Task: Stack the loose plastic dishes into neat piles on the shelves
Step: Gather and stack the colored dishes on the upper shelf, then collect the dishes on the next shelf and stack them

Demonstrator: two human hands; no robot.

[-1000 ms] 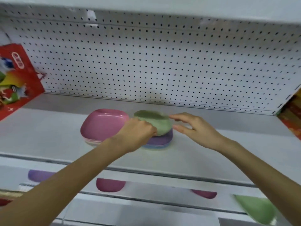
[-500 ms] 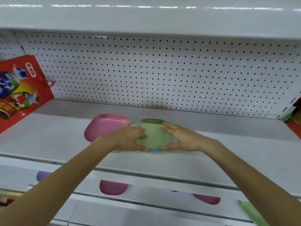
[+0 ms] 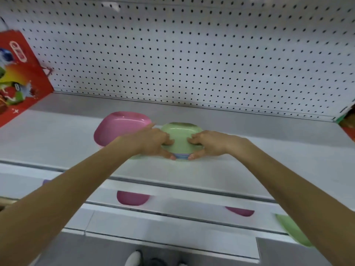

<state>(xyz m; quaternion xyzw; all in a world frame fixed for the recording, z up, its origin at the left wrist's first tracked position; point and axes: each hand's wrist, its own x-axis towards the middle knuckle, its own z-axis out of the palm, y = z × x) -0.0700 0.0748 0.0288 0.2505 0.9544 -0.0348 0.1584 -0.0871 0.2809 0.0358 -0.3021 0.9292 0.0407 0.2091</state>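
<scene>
the green dish (image 3: 179, 136) tops a small pile on the shelf (image 3: 57, 143), just right of the pink dish pile (image 3: 119, 127). the left hand (image 3: 151, 143) clasps its left edge and the right hand (image 3: 209, 144) its right edge, thumbs at the front. blue and perhaps purple rims (image 3: 181, 156) show beneath, blurred. more dishes sit on a lower shelf (image 3: 192, 206).

The green dish (image 3: 179, 136) looks like smooth plastic with a soft sheen, as does the pink dish (image 3: 121, 125) at its 9 o'clock, which shows glossy highlights along the rim. The shelf (image 3: 269, 160) under them looks like matt, painted grey metal. At 12 o'clock the perforated back panel (image 3: 192, 54) is matt white. The red carton (image 3: 17, 73) at 10 o'clock has a glossy printed face.
</scene>
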